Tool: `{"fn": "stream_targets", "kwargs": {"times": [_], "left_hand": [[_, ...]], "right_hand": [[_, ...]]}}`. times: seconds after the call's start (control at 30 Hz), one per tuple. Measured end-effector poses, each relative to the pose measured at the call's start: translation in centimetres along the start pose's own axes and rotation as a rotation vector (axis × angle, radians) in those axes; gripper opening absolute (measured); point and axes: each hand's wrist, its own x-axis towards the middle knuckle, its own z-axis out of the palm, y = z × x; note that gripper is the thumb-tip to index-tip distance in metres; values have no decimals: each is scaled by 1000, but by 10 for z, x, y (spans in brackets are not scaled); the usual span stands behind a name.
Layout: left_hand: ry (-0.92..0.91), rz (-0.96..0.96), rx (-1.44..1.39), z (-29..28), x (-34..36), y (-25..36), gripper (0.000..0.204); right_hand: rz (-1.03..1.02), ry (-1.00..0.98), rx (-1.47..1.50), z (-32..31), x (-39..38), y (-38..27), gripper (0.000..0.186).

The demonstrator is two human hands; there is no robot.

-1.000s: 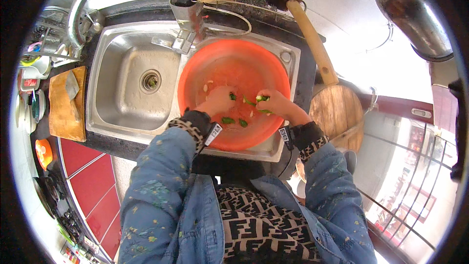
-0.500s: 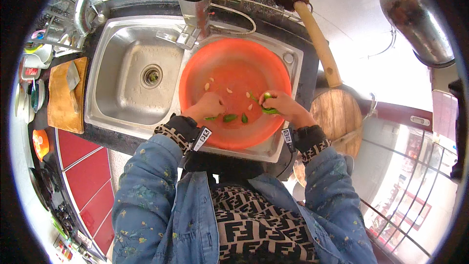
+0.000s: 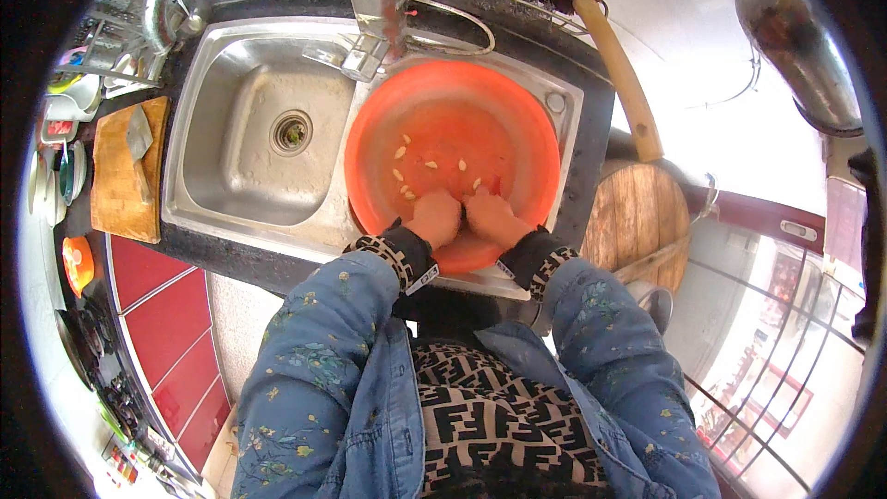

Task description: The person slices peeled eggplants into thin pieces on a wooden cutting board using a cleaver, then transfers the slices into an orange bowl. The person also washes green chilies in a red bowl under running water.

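A round orange plastic basin (image 3: 543, 143) rests over the right side of the steel sink. Both of my hands are close together inside its near part. My left hand (image 3: 436, 219) is curled, with its fingertips turned down and out of sight. Beside it, my right hand (image 3: 492, 220) is likewise closed, its fingers mostly hidden. A small dark bit shows between the hands; what they hold cannot be made out. Several pale garlic cloves (image 3: 431, 164) lie scattered on the basin floor, some right by the fingers. No green peppers are visible now.
Left of the basin is a steel sink bowl (image 3: 208, 143) with a drain. The faucet (image 3: 368, 55) stands behind. A wooden cutting board (image 3: 115, 180) bearing a cleaver (image 3: 139, 134) lies at the left. A wooden-handled brush (image 3: 624, 74) and a round wooden lid (image 3: 637, 222) are at the right.
My hands have come together and moved nearer to me in the basin. The green peppers, earlier in my right hand and on the basin floor, no longer show. Several cloves have shifted.
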Motion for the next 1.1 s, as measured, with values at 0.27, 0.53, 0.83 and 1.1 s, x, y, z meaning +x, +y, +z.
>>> {"fn": "stream_targets", "kwargs": {"times": [0.27,0.53,0.83,1.1], "left_hand": [[-71,34,-35,-5,0,-6,20],[-118,30,-103,-15,-7,-13,22],[-314,-14,-127,-34,-5,-20,26],[-343,1,-108,-38,-5,-21,40]], "right_hand": [[-85,18,-125,11,9,0,29],[-145,0,-138,5,-7,-10,26],[-165,-189,-58,-10,-10,-16,32],[-254,-317,-129,-28,-9,-20,26]]}}
